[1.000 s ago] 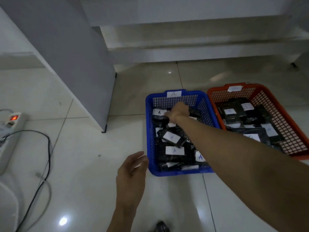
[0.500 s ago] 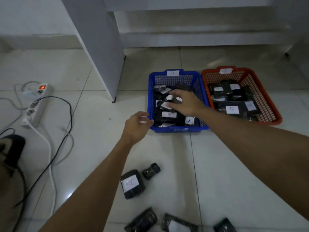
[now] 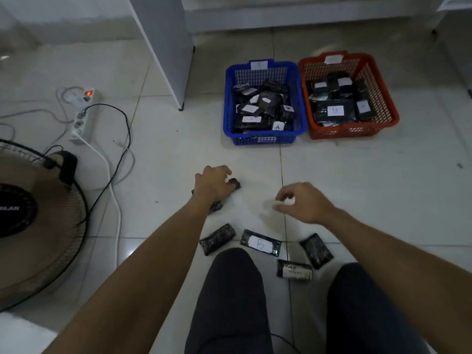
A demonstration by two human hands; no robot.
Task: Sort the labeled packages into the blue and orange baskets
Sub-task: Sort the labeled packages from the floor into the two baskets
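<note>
The blue basket [image 3: 264,140], tagged A, and the orange basket [image 3: 353,130] stand side by side on the floor ahead, both holding black packages with white labels. My left hand [image 3: 212,184] is down on the tiles, its thumb and fingers around a small black package [image 3: 234,184], and it covers a larger black package [image 3: 216,206]. My right hand [image 3: 300,203] hovers to the right, loosely curled and holding nothing. Several loose packages lie near my knees: an unlabelled one [image 3: 217,238], one marked B [image 3: 260,243], another black one [image 3: 316,247] and a printed one [image 3: 294,272].
A floor fan [image 3: 30,213] stands at the left. A white power strip [image 3: 82,120] with cables [image 3: 112,190] lies beyond it. A white panel [image 3: 166,47] stands upright left of the blue basket. My legs [image 3: 229,302] fill the bottom.
My right hand left the blue basket and drew back over the floor. My left hand dropped from beside the basket onto the packages. The view tilted down toward my knees.
</note>
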